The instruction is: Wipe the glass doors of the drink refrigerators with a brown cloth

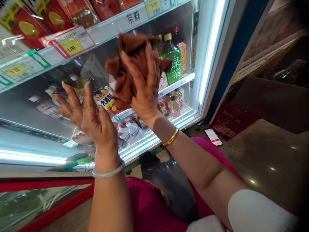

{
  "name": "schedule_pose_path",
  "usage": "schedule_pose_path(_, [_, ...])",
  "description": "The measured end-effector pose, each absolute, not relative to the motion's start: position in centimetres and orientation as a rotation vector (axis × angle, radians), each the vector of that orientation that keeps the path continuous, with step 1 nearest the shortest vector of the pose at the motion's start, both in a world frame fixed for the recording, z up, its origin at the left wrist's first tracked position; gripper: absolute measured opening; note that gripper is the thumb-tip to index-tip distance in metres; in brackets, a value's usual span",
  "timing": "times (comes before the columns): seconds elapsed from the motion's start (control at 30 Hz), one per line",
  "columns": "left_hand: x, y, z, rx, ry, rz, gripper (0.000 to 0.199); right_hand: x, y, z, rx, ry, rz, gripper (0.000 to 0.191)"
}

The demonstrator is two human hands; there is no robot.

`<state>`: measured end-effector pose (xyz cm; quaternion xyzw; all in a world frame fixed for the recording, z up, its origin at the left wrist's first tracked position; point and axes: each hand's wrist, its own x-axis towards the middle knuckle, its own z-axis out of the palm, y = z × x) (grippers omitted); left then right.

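Observation:
My right hand [142,77], with a gold bangle on its wrist, grips a crumpled brown cloth [130,71] in front of the lit drinks fridge. Fingers spread, my left hand [89,116] is raised near the left side of the shelves and holds nothing; a pale bangle circles that wrist. Just right of the cloth stands a large green tea bottle [174,61] with a yellow cap. Between my hands a yellow-labelled drink bottle [105,100] lies on the middle shelf. The cloth hides part of that shelf.
Price tags [72,46] line the upper shelf edge [113,24], under red-labelled drinks. Small bottles [174,106] stand on the bottom rack. A phone [213,137] lies on the floor at right, near a red carton [231,120]. A red-framed door [60,206] is at lower left.

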<state>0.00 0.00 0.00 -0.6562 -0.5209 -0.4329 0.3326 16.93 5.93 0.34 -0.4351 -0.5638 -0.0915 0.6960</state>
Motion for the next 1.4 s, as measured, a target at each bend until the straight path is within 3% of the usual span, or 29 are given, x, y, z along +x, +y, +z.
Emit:
schedule_pose_path(0.13, [0.0, 0.2, 0.1, -1.680, -1.470, -1.222, 0.097, 14.8, 6.9, 3.1, -0.822, -1.593, -0.322, 0.047])
schedule_pose_path(0.2, [-0.1, 0.5, 0.0, -1.654, -1.496, -1.280, 0.104, 14.8, 6.8, 1.5, -0.718, -1.780, -0.363, 0.050])
schedule_pose_path(0.33, [0.0, 1.2, -0.5, -1.646, -1.550, -1.269, 0.113, 16.5, 6.4, -1.9, -0.750, -1.842, -0.347, 0.034])
schedule_pose_path(0.5, [0.7, 1.3, -0.9, -1.657, -1.541, -1.246, 0.112, 16.0, 6.8, 1.3, -0.844, -1.631, -0.349, 0.056])
schedule_pose_path(0.73, [1.9, 0.5, -0.9, -1.649, -1.530, -1.224, 0.107, 16.8, 7.6, -2.2, -0.308, -1.605, -0.561, 0.028])
schedule_pose_path(1.0, [1.8, 0.7, -0.9, -1.653, -1.516, -1.216, 0.111, 14.7, 6.2, 1.9, -0.702, -1.486, -0.320, 0.034])
schedule_pose_path(1.23, [0.6, 0.8, -1.0, -1.700, -1.487, -1.238, 0.115, 13.4, 4.6, -2.3, -0.659, -1.482, -0.408, 0.026])
schedule_pose_path(1.4, [0.2, 0.9, -0.9, -1.684, -1.548, -1.254, 0.119, 13.2, 3.7, 0.7, -0.931, -1.690, -0.157, 0.037])
